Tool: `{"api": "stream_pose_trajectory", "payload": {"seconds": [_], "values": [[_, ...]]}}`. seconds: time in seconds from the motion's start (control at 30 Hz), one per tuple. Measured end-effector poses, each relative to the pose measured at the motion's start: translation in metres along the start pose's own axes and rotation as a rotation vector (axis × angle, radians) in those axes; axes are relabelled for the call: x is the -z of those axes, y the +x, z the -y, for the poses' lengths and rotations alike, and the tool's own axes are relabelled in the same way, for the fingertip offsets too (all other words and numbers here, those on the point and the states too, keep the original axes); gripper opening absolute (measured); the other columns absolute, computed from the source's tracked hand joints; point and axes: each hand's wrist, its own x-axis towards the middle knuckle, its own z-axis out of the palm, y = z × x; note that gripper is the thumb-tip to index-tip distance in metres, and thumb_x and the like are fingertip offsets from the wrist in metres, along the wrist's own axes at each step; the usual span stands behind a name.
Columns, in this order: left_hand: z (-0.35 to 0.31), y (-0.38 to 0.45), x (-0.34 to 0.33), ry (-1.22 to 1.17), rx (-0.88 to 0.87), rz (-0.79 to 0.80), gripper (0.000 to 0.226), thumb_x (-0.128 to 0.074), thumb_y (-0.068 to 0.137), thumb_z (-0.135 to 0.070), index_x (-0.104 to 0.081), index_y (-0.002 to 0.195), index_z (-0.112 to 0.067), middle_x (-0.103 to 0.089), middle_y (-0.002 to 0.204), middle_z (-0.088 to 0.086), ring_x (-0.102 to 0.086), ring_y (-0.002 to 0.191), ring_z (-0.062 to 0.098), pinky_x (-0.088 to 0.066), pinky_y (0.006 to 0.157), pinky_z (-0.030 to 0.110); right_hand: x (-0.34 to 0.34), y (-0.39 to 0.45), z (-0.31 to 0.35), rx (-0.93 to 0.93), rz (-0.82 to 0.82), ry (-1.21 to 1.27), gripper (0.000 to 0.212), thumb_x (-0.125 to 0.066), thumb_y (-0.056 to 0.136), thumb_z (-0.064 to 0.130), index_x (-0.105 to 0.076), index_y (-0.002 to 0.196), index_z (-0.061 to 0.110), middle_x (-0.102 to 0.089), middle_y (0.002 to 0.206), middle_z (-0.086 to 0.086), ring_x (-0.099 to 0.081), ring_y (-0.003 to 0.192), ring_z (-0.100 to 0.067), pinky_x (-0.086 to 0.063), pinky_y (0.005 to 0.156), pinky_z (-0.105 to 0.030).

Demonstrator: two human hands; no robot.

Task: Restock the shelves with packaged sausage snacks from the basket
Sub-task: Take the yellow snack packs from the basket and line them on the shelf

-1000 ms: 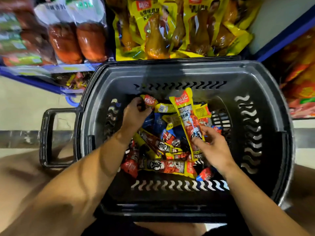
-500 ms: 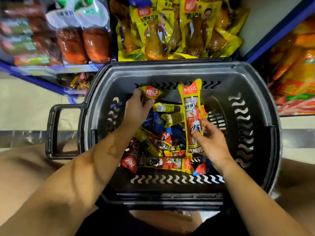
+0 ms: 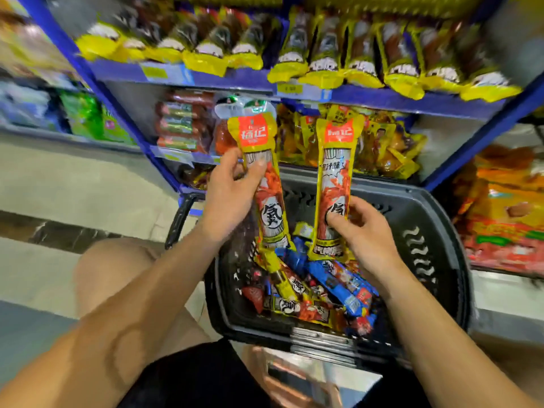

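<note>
The blue shelves (image 3: 382, 98) carry rows of yellow packets. Below them stands a dark basket (image 3: 441, 231) with many sausage snacks inside. The left hand (image 3: 229, 195) grips one long yellow-red sausage packet (image 3: 265, 178) upright above the basket; the right hand (image 3: 365, 234) pinches a second packet (image 3: 335, 172) beside it. Both have a red label with white Chinese characters.

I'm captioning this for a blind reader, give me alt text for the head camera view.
Each hand holds an upright yellow-and-red sausage pack above a dark basket of mixed snack packs: left hand on the left pack, right hand on the right pack. Behind are blue shelves stocked with packaged snacks.
</note>
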Motion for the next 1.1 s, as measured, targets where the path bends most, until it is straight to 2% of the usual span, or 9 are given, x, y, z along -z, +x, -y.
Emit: {"api": "stream_pose_trajectory", "payload": {"seconds": [0.07,0.17,0.33,0.5,0.63,0.73,0.93,1.0,1.1], "values": [[-0.018,0.001,0.017,-0.047,0.009,-0.056,0.018,-0.06,0.092,-0.036,-0.058,0.076,-0.027,-0.059,0.063,-0.012,-0.052,0.061,0.002,-0.039,0.06,0.025,-0.014,0.002,0.022,0.057,0.028,-0.006,0.022,-0.07,0.09,0.013,-0.07,0.11,0.023,-0.076,0.098,0.005,-0.072,0.086,-0.01,-0.055,0.075,-0.024],[-0.041,0.005,0.041,-0.149,0.023,-0.097,0.024,-0.063,0.082,-0.047,-0.066,0.077,-0.024,-0.066,0.07,-0.008,-0.059,0.067,0.009,-0.044,0.063,0.031,-0.034,0.006,0.054,0.144,0.065,-0.016,0.02,-0.069,0.091,0.012,-0.07,0.108,0.022,-0.076,0.099,0.005,-0.07,0.083,-0.005,-0.052,0.073,-0.02],[-0.077,0.012,0.081,-0.18,-0.048,-0.204,0.019,-0.062,0.094,-0.024,-0.065,0.076,-0.02,-0.065,0.061,-0.013,-0.056,0.059,-0.002,-0.043,0.057,0.02,-0.067,0.012,0.106,0.218,0.081,-0.043,0.014,-0.068,0.091,0.01,-0.072,0.092,0.024,-0.076,0.086,0.009,-0.07,0.079,-0.008,-0.056,0.071,-0.027],[-0.086,0.022,0.131,-0.144,-0.046,-0.279,0.023,-0.066,0.079,-0.047,-0.069,0.076,-0.025,-0.065,0.067,-0.009,-0.059,0.067,0.011,-0.045,0.066,0.036,-0.104,0.031,0.15,0.245,0.106,-0.16,0.015,-0.069,0.089,0.015,-0.072,0.079,0.025,-0.075,0.075,0.011,-0.068,0.067,-0.001,-0.054,0.066,-0.02],[-0.083,0.03,0.168,-0.146,-0.018,-0.327,0.038,-0.068,0.073,-0.056,-0.068,0.083,-0.019,-0.071,0.08,0.011,-0.068,0.079,0.031,-0.054,0.077,0.051,-0.139,0.053,0.181,0.203,0.112,-0.244,0.01,-0.071,0.086,0.024,-0.074,0.077,0.022,-0.076,0.08,0.006,-0.072,0.076,-0.013,-0.055,0.074,-0.031],[-0.077,0.038,0.188,-0.176,0.012,-0.36,0.033,-0.067,0.072,-0.055,-0.07,0.086,-0.024,-0.073,0.088,0.011,-0.069,0.088,0.036,-0.052,0.083,0.063,-0.169,0.075,0.201,0.184,0.082,-0.333,0.017,-0.072,0.08,0.035,-0.075,0.071,0.02,-0.075,0.075,0.001,-0.071,0.075,-0.019,-0.054,0.071,-0.034],[-0.065,0.061,0.21,-0.203,0.044,-0.368,0.034,-0.066,0.075,-0.056,-0.069,0.088,-0.024,-0.075,0.088,0.003,-0.072,0.087,0.026,-0.054,0.085,0.058,-0.227,0.124,0.236,0.196,0.07,-0.436,0.033,-0.072,0.074,0.043,-0.066,0.067,0.011,-0.063,0.065,-0.004,-0.056,0.057,-0.024,-0.043,0.056,-0.035],[-0.06,0.074,0.218,-0.206,0.053,-0.381,0.031,-0.066,0.082,-0.05,-0.069,0.09,-0.02,-0.074,0.088,0.004,-0.072,0.086,0.026,-0.055,0.083,0.056,-0.243,0.142,0.244,0.205,0.041,-0.455,0.035,-0.071,0.076,0.044,-0.064,0.069,0.01,-0.06,0.067,-0.005,-0.052,0.06,-0.024,-0.039,0.057,-0.035],[-0.05,0.094,0.227,-0.198,0.059,-0.404,0.024,-0.065,0.087,-0.044,-0.068,0.089,-0.02,-0.074,0.085,0.002,-0.072,0.081,0.021,-0.057,0.078,0.046,-0.264,0.166,0.253,0.213,0.01,-0.45,0.026,-0.07,0.083,0.04,-0.064,0.075,0.017,-0.063,0.077,-0.001,-0.059,0.076,-0.026,-0.045,0.066,-0.037]]}}
